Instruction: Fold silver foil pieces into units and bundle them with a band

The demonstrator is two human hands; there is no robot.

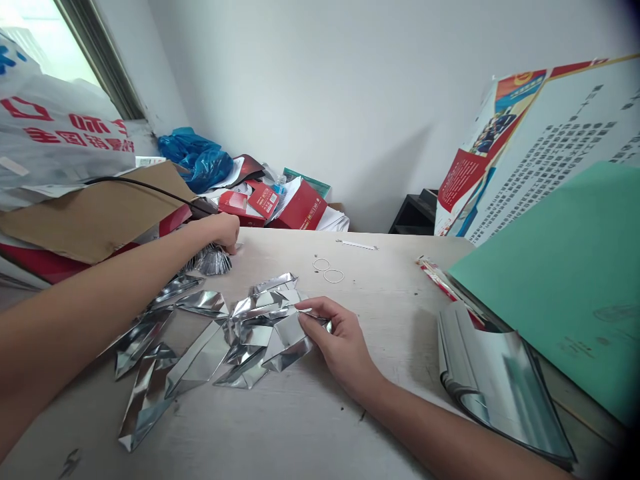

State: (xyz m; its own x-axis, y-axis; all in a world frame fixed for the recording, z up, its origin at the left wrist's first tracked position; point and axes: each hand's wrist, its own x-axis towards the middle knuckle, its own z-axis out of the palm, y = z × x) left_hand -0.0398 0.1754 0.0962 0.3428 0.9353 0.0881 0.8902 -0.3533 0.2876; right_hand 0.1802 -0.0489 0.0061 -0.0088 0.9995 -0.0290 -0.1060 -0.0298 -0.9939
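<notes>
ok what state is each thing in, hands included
foil pieces: folded, loosely heaped
left hand: fingers curled, grip unclear
right hand: pinching foil pieces
fringed silver bundle: fanned out
white rings: lying flat
white strip: lying flat
silver sheets: stacked, curved
green sheet: slanted
blue bag: crumpled
white bag: bulging

I assess this as a home room or small office; I cannot determine which. I am at a pale, marked tabletop (390, 320) against a white wall (310, 80), with a window (45, 40) at my left. Around me I record stored clutter: a printed white bag (60, 113), a blue plastic bag (197, 157), cardboard (110, 213), red packaging (303, 203) and a large printed panel (550, 147).
</notes>
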